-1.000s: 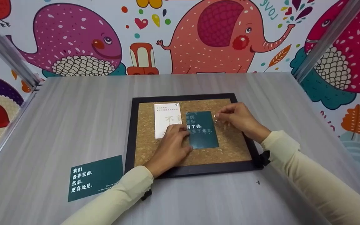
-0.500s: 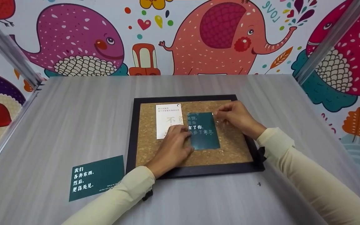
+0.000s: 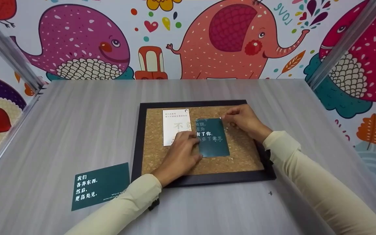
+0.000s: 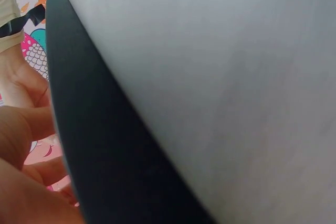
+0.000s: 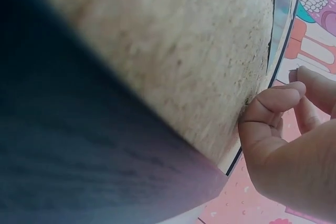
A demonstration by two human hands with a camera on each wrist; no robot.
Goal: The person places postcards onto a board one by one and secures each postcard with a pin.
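In the head view a green card (image 3: pixel 212 140) with white lettering lies on the cork board (image 3: pixel 243 160), right of a white card (image 3: pixel 175 124). A small round tack (image 3: pixel 186 111) shows at the white card's top right corner. My left hand (image 3: pixel 181 153) rests over the gap between the cards, its fingertips touching the green card's left edge. At the green card's top right corner, my right hand (image 3: pixel 245 119) pinches a tiny shiny tack (image 3: pixel 220 118), mostly hidden by the fingertips. The right wrist view shows thumb and fingers (image 5: pixel 273 103) bent close together.
A second green card (image 3: pixel 100 186) lies on the grey table (image 3: pixel 86 124), left of the board and partly under the left forearm. The black frame (image 3: pixel 207 179) edges the board. A small dark mark (image 3: pixel 270 193) shows on the table to the right. A cartoon-printed wall (image 3: pixel 201 65) stands behind.
My right hand has moved slightly left, bringing the small tack from beside the green card onto its top right corner. The left hand stays where it was.
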